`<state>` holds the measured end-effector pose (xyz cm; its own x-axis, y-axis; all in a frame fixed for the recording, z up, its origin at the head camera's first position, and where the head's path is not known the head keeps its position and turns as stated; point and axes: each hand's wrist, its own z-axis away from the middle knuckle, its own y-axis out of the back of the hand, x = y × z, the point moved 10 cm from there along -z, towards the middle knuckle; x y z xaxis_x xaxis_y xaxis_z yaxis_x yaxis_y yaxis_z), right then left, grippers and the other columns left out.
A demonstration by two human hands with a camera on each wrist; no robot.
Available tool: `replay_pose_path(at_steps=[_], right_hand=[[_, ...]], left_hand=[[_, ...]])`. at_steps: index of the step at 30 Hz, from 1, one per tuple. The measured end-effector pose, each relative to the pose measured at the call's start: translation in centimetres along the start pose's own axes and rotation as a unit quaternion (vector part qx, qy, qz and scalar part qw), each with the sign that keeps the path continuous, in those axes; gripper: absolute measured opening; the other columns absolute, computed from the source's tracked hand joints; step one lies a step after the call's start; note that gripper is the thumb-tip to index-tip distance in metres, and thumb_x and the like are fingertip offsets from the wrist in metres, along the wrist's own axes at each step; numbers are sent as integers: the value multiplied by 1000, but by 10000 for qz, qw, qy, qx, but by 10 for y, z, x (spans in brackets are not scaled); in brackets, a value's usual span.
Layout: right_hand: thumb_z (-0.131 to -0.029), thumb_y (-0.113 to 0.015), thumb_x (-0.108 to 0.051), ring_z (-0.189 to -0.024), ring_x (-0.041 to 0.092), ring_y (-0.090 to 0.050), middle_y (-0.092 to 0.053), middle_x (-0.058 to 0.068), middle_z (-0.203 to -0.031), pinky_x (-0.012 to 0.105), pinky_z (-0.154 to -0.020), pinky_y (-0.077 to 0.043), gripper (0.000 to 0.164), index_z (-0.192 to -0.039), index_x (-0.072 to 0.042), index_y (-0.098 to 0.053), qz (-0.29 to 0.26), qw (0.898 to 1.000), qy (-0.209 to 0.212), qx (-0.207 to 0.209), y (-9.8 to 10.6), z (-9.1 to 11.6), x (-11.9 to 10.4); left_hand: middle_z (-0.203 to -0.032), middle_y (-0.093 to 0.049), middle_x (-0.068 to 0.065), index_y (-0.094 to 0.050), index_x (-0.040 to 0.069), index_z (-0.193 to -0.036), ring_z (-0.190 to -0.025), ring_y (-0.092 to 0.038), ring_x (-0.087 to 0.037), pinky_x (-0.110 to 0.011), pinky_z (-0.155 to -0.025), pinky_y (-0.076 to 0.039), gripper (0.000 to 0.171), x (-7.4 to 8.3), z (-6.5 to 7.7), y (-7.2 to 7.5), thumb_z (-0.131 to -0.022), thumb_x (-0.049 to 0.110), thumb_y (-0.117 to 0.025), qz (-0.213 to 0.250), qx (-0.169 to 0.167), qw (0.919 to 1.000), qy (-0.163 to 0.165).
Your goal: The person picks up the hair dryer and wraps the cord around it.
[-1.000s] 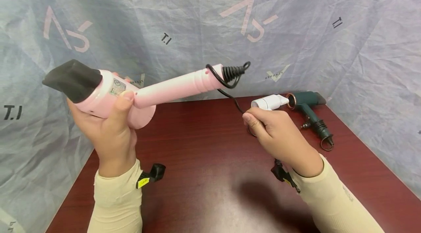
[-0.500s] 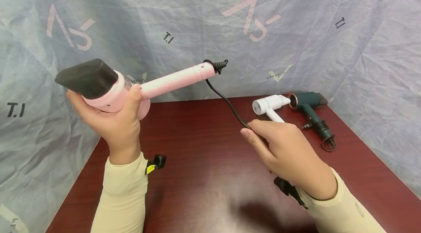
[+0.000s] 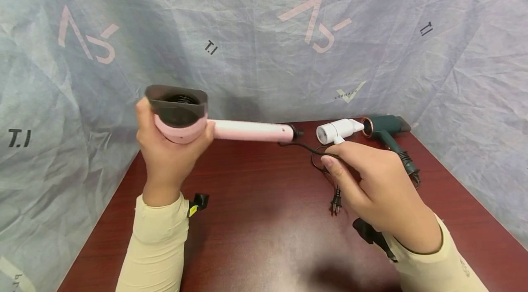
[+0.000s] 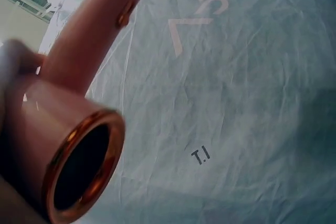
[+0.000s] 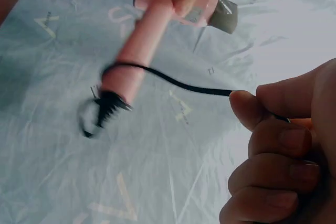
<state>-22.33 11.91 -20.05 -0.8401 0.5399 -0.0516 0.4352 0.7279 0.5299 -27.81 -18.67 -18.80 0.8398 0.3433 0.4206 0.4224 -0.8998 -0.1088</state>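
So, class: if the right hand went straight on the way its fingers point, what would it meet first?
Beyond the thin black cord it pinches, the right hand would probably meet the pink tubular hair-dryer handle, though depth is unclear.

I have a glossy, dark red wooden table [image 3: 255, 218] before me. Toward its far right I see a white hair dryer [image 3: 340, 130] lying, nozzle aimed at the back of a dark green hair dryer [image 3: 385, 127]; I cannot tell whether they touch. A cord [image 3: 406, 161] wraps the green one's handle.
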Motion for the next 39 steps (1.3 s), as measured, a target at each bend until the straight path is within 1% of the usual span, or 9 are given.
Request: replay_pose_path(at_steps=[3, 6, 8, 10, 15, 22, 27, 33, 39], right_hand=[[-108, -54, -32, -66, -2, -43, -58, -10, -76, 15, -62, -37, 32, -94, -9, -72, 20, 9998, -85, 194, 7, 0, 5], [-107, -56, -35, -65, -1, -41, -60, -6, -75, 15, -61, -35, 37, -96, -4, -74, -36, 9985, -143, 537, 16, -1, 10], [-106, -60, -33, -63, -1, -42, -63, -4, -75, 14, -61, -35, 36, -96, -2, -74, -156, 9968, -216, 752, 20, -2, 14], [-104, -63, -29, -60, -2, -40, -59, -5, -71, 12, -59, -34, 31, -93, -1, -73, -256, 9951, -304, 904, 24, -2, 18], [-98, -69, -15, -56, -3, -41, -58, -5, -68, 12, -56, -34, 15, -93, -1, -73, -318, 9928, -632, 966, 27, -3, 32], [-93, -72, -4, -56, -3, -38, -58, -7, -69, 17, -53, -32, 3, -94, -5, -75, -473, 9910, -1039, 699, 17, -2, 48], [-92, -72, 0, -61, 0, -41, -57, -10, -72, 19, -57, -35, 13, -95, -13, -75, -628, 9893, -1254, 395, 4, 0, 56], [-101, -65, -10, -66, 2, -52, -55, -13, -75, 18, -63, -43, 16, -93, -24, -70, -799, 9844, -1536, -313, -21, 7, 67], [-105, -60, -17, -66, 3, -46, -46, -13, -69, 21, -60, -38, 23, -84, -28, -59, -545, 9812, -1646, -852, -47, 13, 69]], left_hand=[[-112, -70, -6, -53, -12, -125, -110, -63, -21, -33, -102, -47, 73, 0, 3, -10, -64, 5, -88, -83, -588, 9982, -4], [-114, -70, -1, -52, -14, -124, -110, -63, -20, -33, -102, -47, 73, 1, 5, -15, -64, 5, -88, 47, -863, 9963, -19], [-113, -70, 0, -51, -16, -122, -109, -64, -21, -34, -102, -48, 71, 2, 6, -16, -63, 4, -87, 219, -922, 9955, -32], [-112, -70, -1, -50, -17, -120, -107, -65, -24, -34, -101, -49, 71, 3, 6, -17, -62, 1, -86, 498, -954, 9942, -21], [-112, -68, -10, -48, -21, -120, -105, -68, -29, -35, -98, -53, 73, 10, 5, -16, -57, -9, -84, 1305, -900, 9874, 5], [-105, -68, -25, -49, -20, -120, -92, -72, -35, -39, -91, -59, 73, 25, 5, -11, -54, -18, -80, 2249, -789, 9712, -33], [-101, -68, -26, -49, -19, -118, -87, -73, -35, -41, -89, -60, 73, 32, 4, -10, -53, -18, -81, 2577, -629, 9642, -36], [-101, -68, -24, -51, -16, -117, -89, -71, -38, -42, -89, -60, 72, 33, 3, -6, -51, -18, -82, 2663, -251, 9636, 52], [-101, -69, -25, -53, -12, -119, -95, -69, -40, -43, -93, -59, 75, 28, 2, 2, -51, -17, -83, 2562, 250, 9660, 224]])
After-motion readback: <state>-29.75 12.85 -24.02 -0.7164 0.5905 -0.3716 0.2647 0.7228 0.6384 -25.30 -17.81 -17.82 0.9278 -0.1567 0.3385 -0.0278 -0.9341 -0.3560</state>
